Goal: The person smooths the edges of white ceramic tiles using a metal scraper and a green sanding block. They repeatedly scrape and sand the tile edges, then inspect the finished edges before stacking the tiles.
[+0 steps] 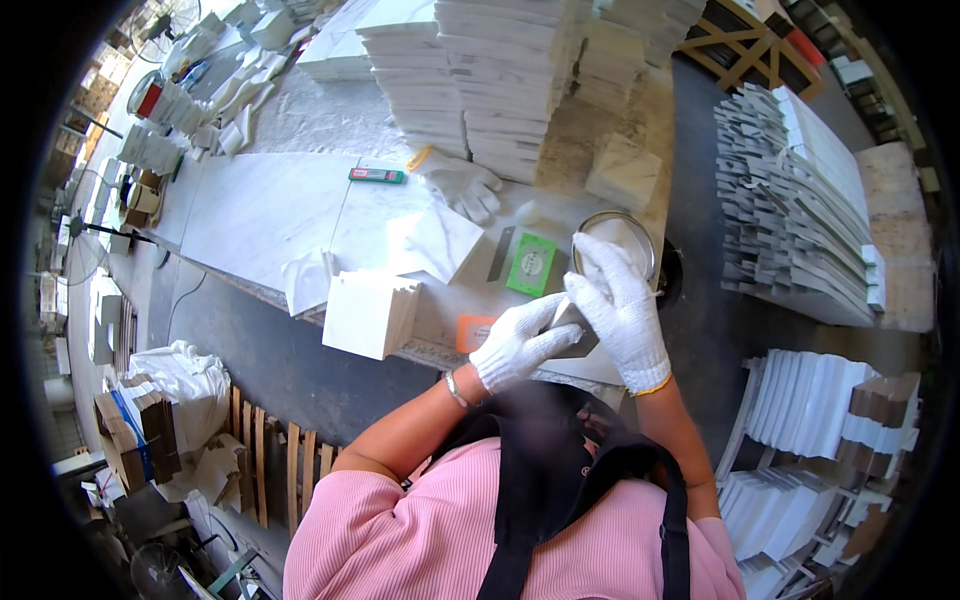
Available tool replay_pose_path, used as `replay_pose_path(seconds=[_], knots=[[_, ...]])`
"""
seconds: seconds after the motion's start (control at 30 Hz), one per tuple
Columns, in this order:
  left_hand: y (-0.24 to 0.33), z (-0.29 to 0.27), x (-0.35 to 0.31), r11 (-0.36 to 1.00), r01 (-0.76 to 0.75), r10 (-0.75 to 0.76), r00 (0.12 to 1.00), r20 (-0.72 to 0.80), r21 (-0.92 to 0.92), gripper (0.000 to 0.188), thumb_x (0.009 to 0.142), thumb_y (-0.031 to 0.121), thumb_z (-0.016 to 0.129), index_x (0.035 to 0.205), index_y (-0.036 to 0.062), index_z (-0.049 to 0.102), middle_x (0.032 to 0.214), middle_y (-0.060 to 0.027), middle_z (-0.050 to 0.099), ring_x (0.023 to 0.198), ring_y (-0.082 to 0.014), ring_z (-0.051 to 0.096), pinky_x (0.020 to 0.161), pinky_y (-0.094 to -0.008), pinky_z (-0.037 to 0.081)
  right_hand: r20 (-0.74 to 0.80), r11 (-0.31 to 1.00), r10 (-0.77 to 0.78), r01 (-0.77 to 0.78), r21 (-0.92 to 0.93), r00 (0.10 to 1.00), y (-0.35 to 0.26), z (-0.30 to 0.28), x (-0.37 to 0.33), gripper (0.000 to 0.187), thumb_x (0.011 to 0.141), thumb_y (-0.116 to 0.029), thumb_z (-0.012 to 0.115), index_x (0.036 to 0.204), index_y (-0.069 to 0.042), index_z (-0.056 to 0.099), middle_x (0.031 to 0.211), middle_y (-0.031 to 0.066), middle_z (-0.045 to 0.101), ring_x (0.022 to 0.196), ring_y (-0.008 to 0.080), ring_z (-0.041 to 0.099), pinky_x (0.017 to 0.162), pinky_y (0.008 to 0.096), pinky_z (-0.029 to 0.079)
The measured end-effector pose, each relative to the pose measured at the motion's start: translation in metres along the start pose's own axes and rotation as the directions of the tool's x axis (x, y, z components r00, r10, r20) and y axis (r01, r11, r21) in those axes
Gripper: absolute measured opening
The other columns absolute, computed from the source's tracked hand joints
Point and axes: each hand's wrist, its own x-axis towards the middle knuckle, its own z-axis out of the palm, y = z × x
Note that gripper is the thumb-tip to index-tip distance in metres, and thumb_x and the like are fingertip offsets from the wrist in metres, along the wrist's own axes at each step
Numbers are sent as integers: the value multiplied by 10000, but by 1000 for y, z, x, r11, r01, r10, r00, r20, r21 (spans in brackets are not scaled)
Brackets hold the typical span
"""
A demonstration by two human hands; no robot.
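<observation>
My left hand [522,343], in a white knit glove, closes on a small grey flat piece [574,328] whose kind I cannot make out. Close to it is my gloved right hand [622,312], fingers stretched out over the near-left rim of a round open tin [652,246]. Whether its fingers touch the flat piece is hidden. Just beyond my hands lie a green card-like packet [531,264] and a narrow dark strip [501,253]. An orange packet [474,332] sits left of my left hand, partly hidden by it.
A stack of white tiles [368,314] stands at the table's near edge. Behind it are loose marble tiles [440,243], a spare glove [458,184] and a green box [376,176]. Tall tile stacks [500,90] rise at the back. More slabs [800,200] stand to the right.
</observation>
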Motion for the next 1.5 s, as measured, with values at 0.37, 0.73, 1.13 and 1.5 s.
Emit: replay_pose_path(seconds=[0.37,0.73,1.13,1.5], knots=[[6,-18,-4,922,203,-198,979,48,-331,506,951,167,687,1407,6,540,1263,-69,654,1135,-133,603,1004,-311,475,-129,981,89,-109,-159,988,43,-18,-30,317,930,-141,671,1216,-3,657,1200,189,661,1112,335,630,978,398,488],[6,-35,-12,709,165,-196,980,34,-685,554,913,228,719,1378,-4,527,1223,-67,633,1105,-157,603,984,-329,482,-62,979,185,-190,-70,981,74,-23,-49,384,925,-43,643,1303,12,600,1242,140,626,1121,220,627,985,329,482],[13,-49,-26,736,108,-191,980,-52,-668,543,914,219,722,1371,-10,536,1222,-64,635,1102,-160,601,983,-331,479,84,975,224,-222,-30,971,64,-8,-57,336,918,-37,641,1249,26,637,1159,146,679,1060,219,654,962,325,492],[83,-205,-109,867,-399,24,633,-774,-299,326,959,191,651,1228,9,623,1057,-60,679,968,-160,660,863,-296,524,306,946,304,-324,13,902,117,18,-95,316,909,-86,650,1201,33,673,1098,147,706,1016,221,681,925,345,524]])
